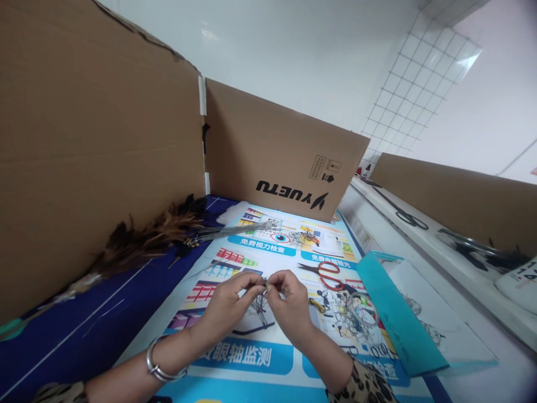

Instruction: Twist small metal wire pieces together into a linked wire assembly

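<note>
My left hand (232,299) and my right hand (290,305) meet above the printed sheet, thumbs and forefingers pinched together. Between the fingertips is a small dark piece, mostly hidden, whose kind I cannot make out. Just below the fingers shows a tangle of thin dark strands (262,311); whether it hangs from the pinched piece or lies on the sheet is unclear. Beyond my right hand lie red-handled scissors (328,271), blades pointing left. A small yellow-handled tool (317,305) is close beside that hand. A pile of thin wire and rings (363,322) sits further right.
Brown feathers (142,235) lie along the left cardboard wall (96,140). Thin metal rods (235,228) rest at the back, before another cardboard panel (268,140). On the right stand a teal-edged folder (403,319) and a white ledge holding black scissors (405,215).
</note>
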### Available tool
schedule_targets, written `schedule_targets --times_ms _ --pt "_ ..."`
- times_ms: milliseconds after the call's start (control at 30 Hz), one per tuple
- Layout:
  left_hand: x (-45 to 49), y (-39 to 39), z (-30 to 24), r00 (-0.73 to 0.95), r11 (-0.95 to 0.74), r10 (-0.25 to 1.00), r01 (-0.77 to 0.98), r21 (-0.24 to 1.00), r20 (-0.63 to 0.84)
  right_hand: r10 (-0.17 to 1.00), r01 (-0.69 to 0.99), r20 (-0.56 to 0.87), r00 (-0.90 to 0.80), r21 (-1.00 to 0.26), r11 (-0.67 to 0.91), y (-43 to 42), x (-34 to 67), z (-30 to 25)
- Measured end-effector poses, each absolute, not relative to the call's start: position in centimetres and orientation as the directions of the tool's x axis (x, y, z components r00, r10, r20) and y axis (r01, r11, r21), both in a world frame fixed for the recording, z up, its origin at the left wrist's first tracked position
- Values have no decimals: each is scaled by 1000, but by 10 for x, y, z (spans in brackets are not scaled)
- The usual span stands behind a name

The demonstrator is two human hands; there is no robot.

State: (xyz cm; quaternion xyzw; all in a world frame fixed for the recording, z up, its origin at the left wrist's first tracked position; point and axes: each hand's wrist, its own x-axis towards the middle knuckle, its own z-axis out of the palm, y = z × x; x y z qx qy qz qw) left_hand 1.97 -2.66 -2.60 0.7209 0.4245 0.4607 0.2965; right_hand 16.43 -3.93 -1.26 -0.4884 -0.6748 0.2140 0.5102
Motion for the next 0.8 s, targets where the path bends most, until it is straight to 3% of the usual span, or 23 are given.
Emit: schedule_targets --times_ms 200,467,800 --pt "22 -26 -24 250 -460 883 298 836 397 883 436 469 -19 -791 429 -41 163 -14" --pt "23 -27 -22 326 -237 918 -11 972 227 891 451 448 -67 -783 428 -44 162 -12" --pt "27 -28 -27 313 -163 930 -110 980 190 862 712 503 -72 -580 397 -39 160 -28"
